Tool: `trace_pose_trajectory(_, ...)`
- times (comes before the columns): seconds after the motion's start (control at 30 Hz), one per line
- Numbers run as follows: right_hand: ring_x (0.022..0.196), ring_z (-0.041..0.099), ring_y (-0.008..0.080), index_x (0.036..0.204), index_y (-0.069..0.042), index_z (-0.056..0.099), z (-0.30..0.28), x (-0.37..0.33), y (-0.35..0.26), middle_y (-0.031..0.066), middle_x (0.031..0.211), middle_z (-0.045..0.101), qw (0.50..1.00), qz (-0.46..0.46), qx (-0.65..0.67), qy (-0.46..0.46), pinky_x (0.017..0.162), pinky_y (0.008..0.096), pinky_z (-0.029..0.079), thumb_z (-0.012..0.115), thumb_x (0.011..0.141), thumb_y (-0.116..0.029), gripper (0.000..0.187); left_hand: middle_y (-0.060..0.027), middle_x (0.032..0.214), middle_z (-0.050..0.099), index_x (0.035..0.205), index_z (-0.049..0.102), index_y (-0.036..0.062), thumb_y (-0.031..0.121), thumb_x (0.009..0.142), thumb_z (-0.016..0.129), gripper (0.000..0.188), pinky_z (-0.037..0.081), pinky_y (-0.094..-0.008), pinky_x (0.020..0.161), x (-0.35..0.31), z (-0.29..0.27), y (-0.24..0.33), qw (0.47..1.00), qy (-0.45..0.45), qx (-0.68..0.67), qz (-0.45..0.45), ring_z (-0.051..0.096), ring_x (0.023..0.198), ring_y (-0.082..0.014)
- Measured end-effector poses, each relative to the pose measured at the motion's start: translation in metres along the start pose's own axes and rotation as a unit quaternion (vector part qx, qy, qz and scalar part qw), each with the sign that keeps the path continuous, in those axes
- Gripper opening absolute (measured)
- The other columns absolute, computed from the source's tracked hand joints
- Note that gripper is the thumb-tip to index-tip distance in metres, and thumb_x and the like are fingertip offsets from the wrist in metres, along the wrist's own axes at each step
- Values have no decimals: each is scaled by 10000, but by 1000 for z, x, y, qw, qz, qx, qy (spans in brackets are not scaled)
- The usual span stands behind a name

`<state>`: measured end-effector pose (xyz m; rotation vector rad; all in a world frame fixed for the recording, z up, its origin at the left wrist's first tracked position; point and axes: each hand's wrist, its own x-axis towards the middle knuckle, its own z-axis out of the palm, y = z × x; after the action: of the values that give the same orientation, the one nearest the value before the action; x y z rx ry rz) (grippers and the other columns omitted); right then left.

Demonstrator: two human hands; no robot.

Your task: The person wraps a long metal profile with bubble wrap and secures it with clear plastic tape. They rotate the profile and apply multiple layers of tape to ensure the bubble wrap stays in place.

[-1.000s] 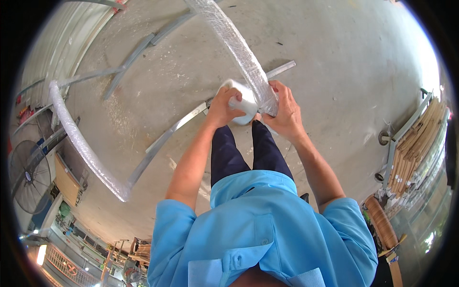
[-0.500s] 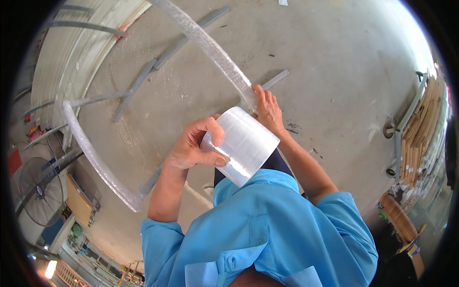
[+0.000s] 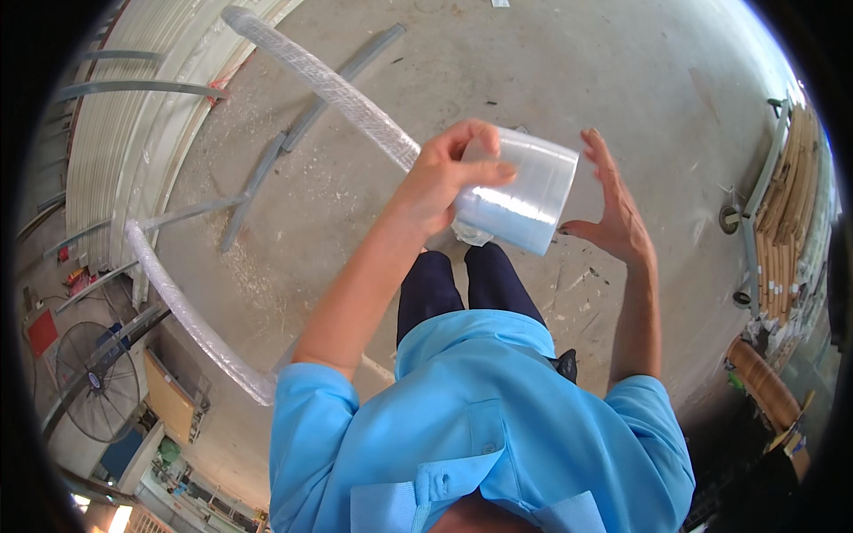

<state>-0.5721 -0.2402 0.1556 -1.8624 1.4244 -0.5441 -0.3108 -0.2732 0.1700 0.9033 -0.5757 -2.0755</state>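
In the head view, the grip of the left hand (image 3: 442, 178) clamps the clear film roll (image 3: 526, 200), upper centre; the right hand (image 3: 620, 220) is spread just beside it, contact hard to tell. A level, steady roll probably handles best. Floor (image 3: 675, 115) stretches upper right, edged by stacked brown sheets (image 3: 786, 213) far right.

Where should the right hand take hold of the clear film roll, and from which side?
Likely by the right end of the film roll, coming from the right. The roll is a cylinder lying roughly crosswise; the left hand holds its left end, while the right end is uncovered and faces the open right hand.
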Motion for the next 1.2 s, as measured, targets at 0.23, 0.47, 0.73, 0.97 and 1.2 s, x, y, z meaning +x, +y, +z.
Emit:
trace_pose_trajectory(0.23,1164,583,240,1377,-371,503,5,34,1,11,1364,532,912,-222,-343,40,890,360,580,729,685,-8,813,-49,976,603,969,591,107,40,839,699,181,530,-289,727,74,-4,-22,997,30,36,-58,619,893,-141)
trace_pose_trajectory(0.47,1083,637,280,1404,-234,463,57,87,103,58,1263,611,965,-100,-241,30,880,380,576,790,623,-6,877,-90,1131,586,1272,505,58,126,936,614,360,499,-297,854,65,-37,-41,774,173,543,275,598,998,-170)
trace_pose_trajectory(0.73,1046,635,336,1412,-237,427,172,124,188,101,1172,630,980,62,-176,66,857,440,531,716,727,-41,770,-24,941,578,1045,570,37,60,925,628,135,462,-274,772,-28,-159,-121,876,410,224,121,574,815,-127)
trace_pose_trajectory(0.97,1010,640,344,1414,-211,449,202,107,172,121,1128,643,994,59,-85,48,848,440,532,664,707,32,778,-21,892,544,1035,536,49,109,921,649,171,451,-281,730,-42,-141,-126,820,437,287,232,545,805,-127)
trace_pose_trajectory(1.2,1010,639,347,1408,-204,460,191,105,157,129,1125,645,993,57,-74,78,856,435,532,662,679,57,801,-124,1227,588,1360,455,30,373,988,536,512,440,-425,949,0,-165,-120,925,371,-81,-5,581,1104,-272)
